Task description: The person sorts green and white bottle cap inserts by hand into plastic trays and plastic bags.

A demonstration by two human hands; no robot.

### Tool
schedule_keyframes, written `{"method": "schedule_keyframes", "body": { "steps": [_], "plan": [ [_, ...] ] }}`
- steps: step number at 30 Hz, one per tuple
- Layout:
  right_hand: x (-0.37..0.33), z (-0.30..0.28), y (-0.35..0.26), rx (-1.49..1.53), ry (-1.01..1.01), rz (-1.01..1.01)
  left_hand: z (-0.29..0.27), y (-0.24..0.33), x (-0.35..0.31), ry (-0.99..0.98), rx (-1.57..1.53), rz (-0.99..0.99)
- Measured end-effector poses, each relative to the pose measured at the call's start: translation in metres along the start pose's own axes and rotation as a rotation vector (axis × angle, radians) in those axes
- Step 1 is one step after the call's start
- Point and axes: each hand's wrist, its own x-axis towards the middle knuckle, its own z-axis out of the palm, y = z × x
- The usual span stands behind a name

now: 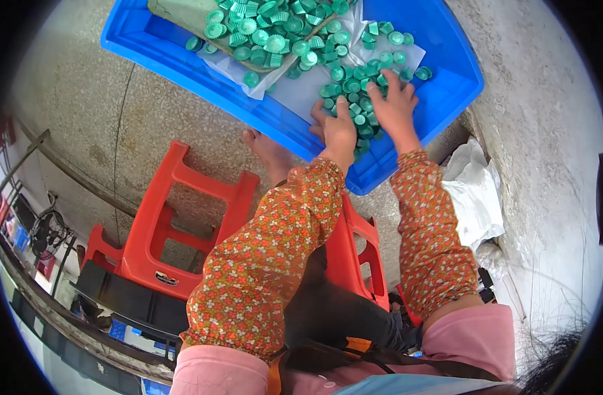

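Note:
A blue plastic tray holds many small green ribbed caps, with a heap of them at its right end. At the near side of that heap my left hand touches the caps, thumb and fingers apart. Over the heap's right side my right hand rests with its fingers spread among the caps. Some fingertips are hidden by the caps. Thin white sheeting lies under part of the caps, and a flat greyish-green board sits toward the left of the tray.
A red plastic stool stands on the speckled floor at the left, and another red stool is below my arms. White plastic bags lie against the wall at the right. Tangled cables are at the far left.

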Motion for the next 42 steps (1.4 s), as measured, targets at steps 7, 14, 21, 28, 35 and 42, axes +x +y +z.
{"method": "schedule_keyframes", "body": {
  "steps": [7,14,21,28,35,42],
  "plan": [
    [-0.036,0.019,-0.038,0.190,0.035,0.056,-0.010,-0.006,0.028,-0.445,-0.258,0.066],
    [-0.015,0.023,-0.056,0.587,0.069,0.218,-0.029,0.020,0.011,-0.569,-0.540,-0.056],
    [0.068,-0.004,-0.170,0.615,0.219,-0.172,-0.086,0.128,0.013,-0.665,-0.825,0.148],
    [0.132,-0.066,-0.240,1.175,-0.302,-0.048,-0.142,0.192,0.010,-0.421,-0.914,0.272],
    [0.146,-0.010,-0.035,0.119,0.110,-0.092,-0.080,0.101,-0.009,-0.178,-0.452,0.062],
    [0.037,0.035,-0.086,0.071,0.257,-0.230,-0.027,0.029,0.076,-0.069,-0.267,0.321]
  ]
}}
